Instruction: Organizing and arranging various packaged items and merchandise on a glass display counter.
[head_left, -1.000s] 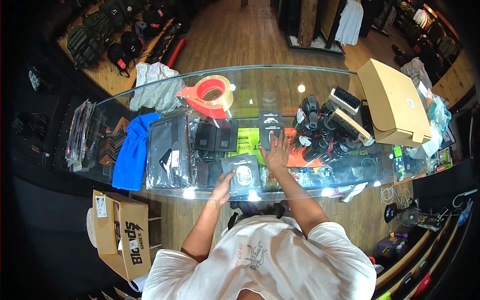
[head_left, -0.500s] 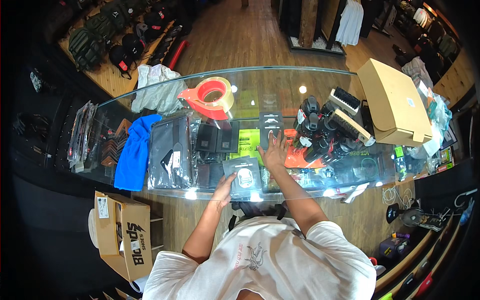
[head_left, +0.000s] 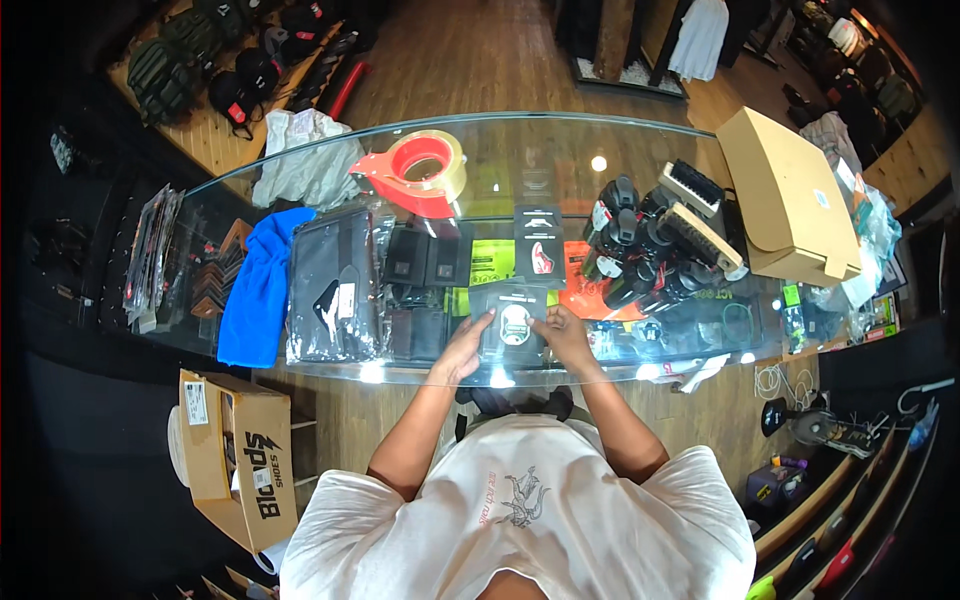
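Observation:
Flat dark grey packets (head_left: 513,300) with a white rounded emblem are between my two hands, low over the near part of the glass counter. My left hand (head_left: 463,350) grips their left edge, thumb on top. From the right, my right hand (head_left: 568,338) pinches the opposite edge with its fingers curled. Just beyond lies a similar dark packet (head_left: 538,222), with a red and white picture on its near part. Dark wallet-like cases (head_left: 425,257) rest left of the packets, and yellow-green (head_left: 491,257) and orange (head_left: 582,290) packages show on either side.
On the glass counter (head_left: 560,125) are a red tape dispenser (head_left: 415,170), a blue cloth (head_left: 262,285), a plastic-wrapped black item (head_left: 335,285), dark bottles (head_left: 622,235), brushes (head_left: 700,235) and a cardboard box (head_left: 790,200). Another carton (head_left: 235,455) stands below left.
My right hand has drawn back from the far dark packet to the right edge of the grey packets. Those packets have shifted right and slightly farther away, with my left hand still on them.

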